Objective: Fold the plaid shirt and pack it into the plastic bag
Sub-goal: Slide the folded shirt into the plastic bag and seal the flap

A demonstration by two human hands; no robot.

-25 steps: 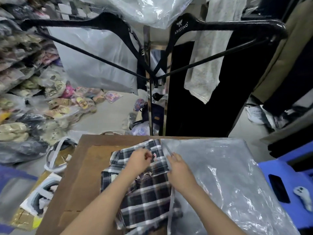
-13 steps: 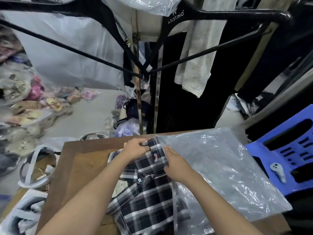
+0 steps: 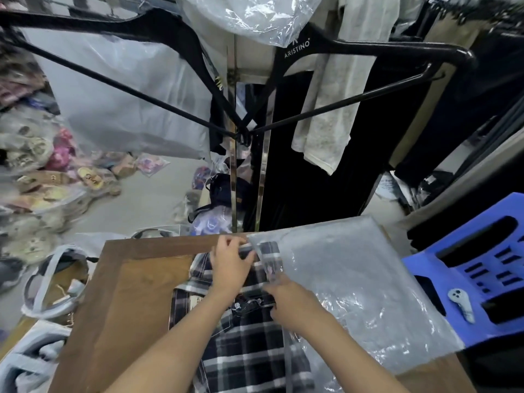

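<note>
Forearms of the person reach forward over the plaid shirt (image 3: 246, 350), which lies flat on the brown table (image 3: 122, 293), under both wrists and onward under the palms. The right hand (image 3: 295, 303) sits at the shirt's right border, where the open edge of the plastic bag (image 3: 354, 279) begins. Its fingers are curled down and grasp this edge, though the fingertips themselves are hidden. The bag spreads flat on the table to the right of this hand, and its near part covers the shirt's right side.

A little further forward, the left hand (image 3: 231, 269) pinches the far end of the shirt between thumb and bent fingers. Just to the right of its fingertips, one plaid corner shows through the clear plastic, so this corner is inside the bag's mouth, while the rest of the shirt is outside.

Well to the right of the right hand stands a blue stool (image 3: 448, 262) with a white handheld device (image 3: 460, 304) on it. Far beyond both hands, black hangers (image 3: 397, 49) and a pale cloth (image 3: 334, 109) hang from a rack.
</note>
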